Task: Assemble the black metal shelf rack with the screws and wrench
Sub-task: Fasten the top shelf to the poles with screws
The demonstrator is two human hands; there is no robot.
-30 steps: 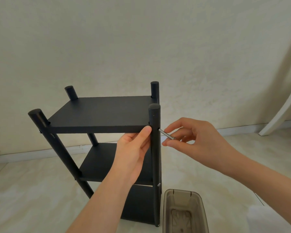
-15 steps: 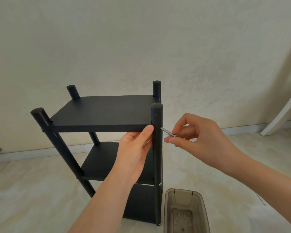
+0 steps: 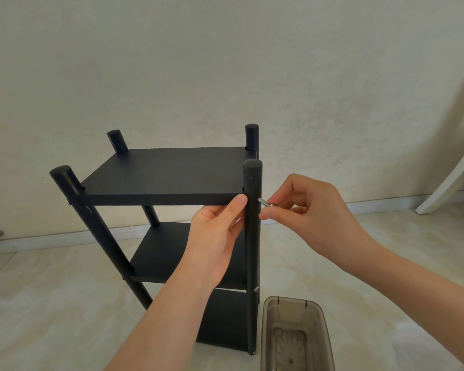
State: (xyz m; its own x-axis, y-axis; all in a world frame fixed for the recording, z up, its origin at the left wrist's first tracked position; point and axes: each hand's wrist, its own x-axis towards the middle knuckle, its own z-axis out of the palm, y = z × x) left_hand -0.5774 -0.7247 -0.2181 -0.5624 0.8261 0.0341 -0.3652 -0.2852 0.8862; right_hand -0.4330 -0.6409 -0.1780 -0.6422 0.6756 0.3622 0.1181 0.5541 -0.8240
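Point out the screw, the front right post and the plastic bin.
screw (image 3: 264, 202), head view, bare silver shank
front right post (image 3: 252, 250), head view, mid shaft
plastic bin (image 3: 268, 333), head view, left wall

You see a translucent brown plastic bin (image 3: 296, 336) on the pale tiled floor (image 3: 51, 303) at lower right, a textured cream wall (image 3: 225, 62) behind, and a white furniture leg (image 3: 450, 178) leaning at far right.

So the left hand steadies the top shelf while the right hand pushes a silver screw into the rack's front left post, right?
Not quite: the head view shows the right hand pushing the silver screw into the front right post, not the left. The left hand does steady the top shelf.
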